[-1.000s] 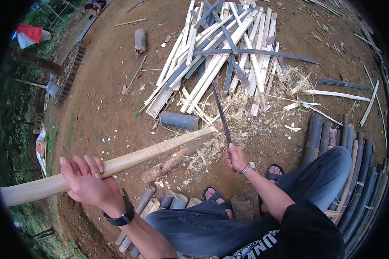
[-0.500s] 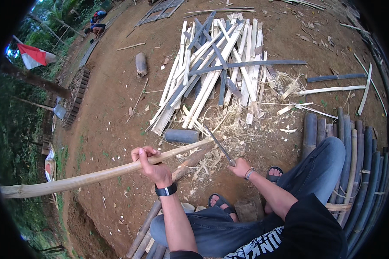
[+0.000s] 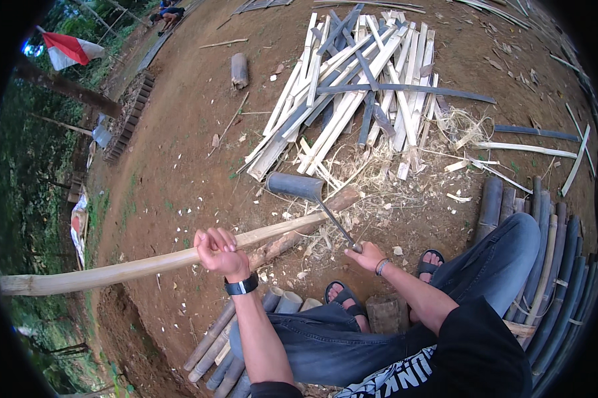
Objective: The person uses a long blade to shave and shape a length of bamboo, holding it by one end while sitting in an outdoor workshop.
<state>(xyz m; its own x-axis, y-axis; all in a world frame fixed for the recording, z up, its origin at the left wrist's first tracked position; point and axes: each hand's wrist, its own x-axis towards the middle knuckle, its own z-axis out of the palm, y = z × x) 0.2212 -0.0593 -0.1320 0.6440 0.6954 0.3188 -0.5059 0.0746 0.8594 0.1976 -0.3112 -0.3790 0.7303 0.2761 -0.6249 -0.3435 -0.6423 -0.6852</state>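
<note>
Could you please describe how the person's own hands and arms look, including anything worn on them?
Both hands, left and right, are bare, without gloves. The left wrist wears a dark wristwatch with a black strap; the right wrist has a thin greyish bracelet. The forearms are uncovered below black sleeves; the left sleeve barely shows at the lower edge.

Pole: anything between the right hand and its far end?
Nothing visible but the knife that the right hand holds. The blade crosses the view at the far end of the pole; can't tell if it touches. The log lies beneath that end.
</note>
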